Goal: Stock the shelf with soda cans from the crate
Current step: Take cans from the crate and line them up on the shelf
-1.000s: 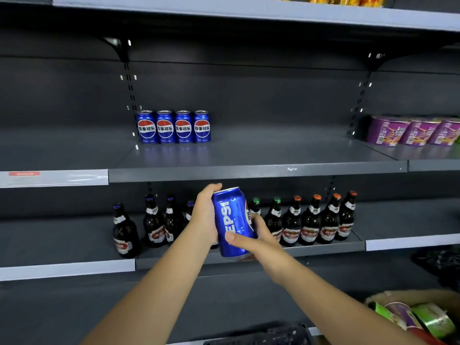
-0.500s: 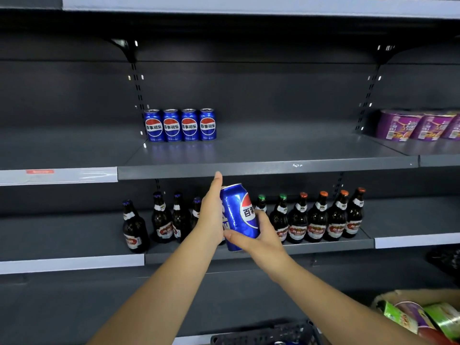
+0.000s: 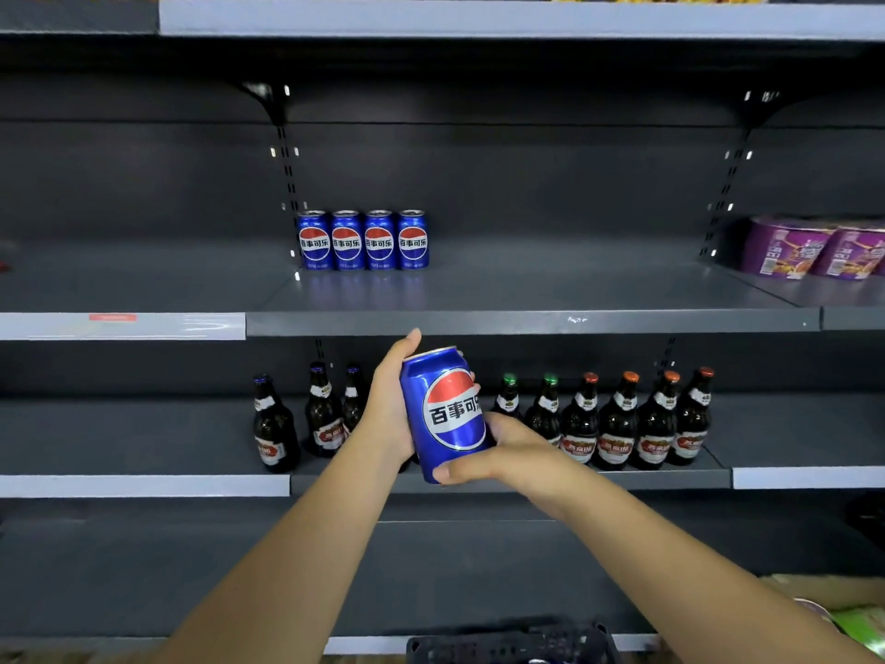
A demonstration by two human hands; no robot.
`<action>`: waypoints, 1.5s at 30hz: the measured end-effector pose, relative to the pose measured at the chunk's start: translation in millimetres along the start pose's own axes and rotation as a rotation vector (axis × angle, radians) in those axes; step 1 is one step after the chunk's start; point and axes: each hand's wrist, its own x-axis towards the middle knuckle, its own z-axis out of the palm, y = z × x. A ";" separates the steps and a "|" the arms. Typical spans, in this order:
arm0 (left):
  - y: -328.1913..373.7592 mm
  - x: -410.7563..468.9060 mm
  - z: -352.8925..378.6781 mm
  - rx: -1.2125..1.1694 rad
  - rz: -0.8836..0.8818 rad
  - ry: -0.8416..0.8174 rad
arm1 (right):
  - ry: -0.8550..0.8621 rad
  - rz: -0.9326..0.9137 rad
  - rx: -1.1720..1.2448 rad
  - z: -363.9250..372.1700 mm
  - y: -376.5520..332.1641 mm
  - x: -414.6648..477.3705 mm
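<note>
1. The person is holding a blue soda can [image 3: 445,414] in both hands. It is in the air in front of the shelving, just below the front edge of the middle shelf [image 3: 527,323], and touching no shelf.
2. The left hand [image 3: 390,409] is wrapping round the can's left side. Its thumb is pointing up beside the rim, and its fingertips are peeking out past the can's right edge.
3. The right hand [image 3: 503,452] is gripping the can low down, the thumb lying along the bottom edge and the other fingers curling behind.
4. The can is leaning a little, its top tipping toward the left. Its red, white and blue roundel is facing outward, away from the shelving.
5. A row of four cans [image 3: 362,240] of the same kind is standing upright at the back of the middle shelf. They are packed side by side near the left upright, logos facing out.
6. Purple tubs [image 3: 785,249] are sitting at the far right, on the neighbouring section at the same level, well apart from the cans.
7. Dark beer bottles [image 3: 618,424] are standing on the lower shelf [image 3: 622,479] behind the hands. Three are to the left, and six to the right are wearing green or orange caps.
8. The rim of a dark crate [image 3: 517,644] is showing at the bottom edge, between the forearms. I cannot tell what it is holding.
9. The top shelf [image 3: 479,19] is running across overhead, with only slivers of yellow packaging showing on it.
</note>
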 end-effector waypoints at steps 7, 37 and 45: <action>-1.5 -6.3 5.3 0.138 0.088 0.077 | 0.055 -0.058 0.029 3.1 9.1 0.4; 151.1 183.1 -68.3 0.339 0.057 0.082 | 0.726 -0.075 -0.012 -54.5 -75.2 257.2; 160.5 246.1 -68.2 0.410 -0.026 0.075 | 0.800 -0.002 -0.036 -69.1 -81.8 330.2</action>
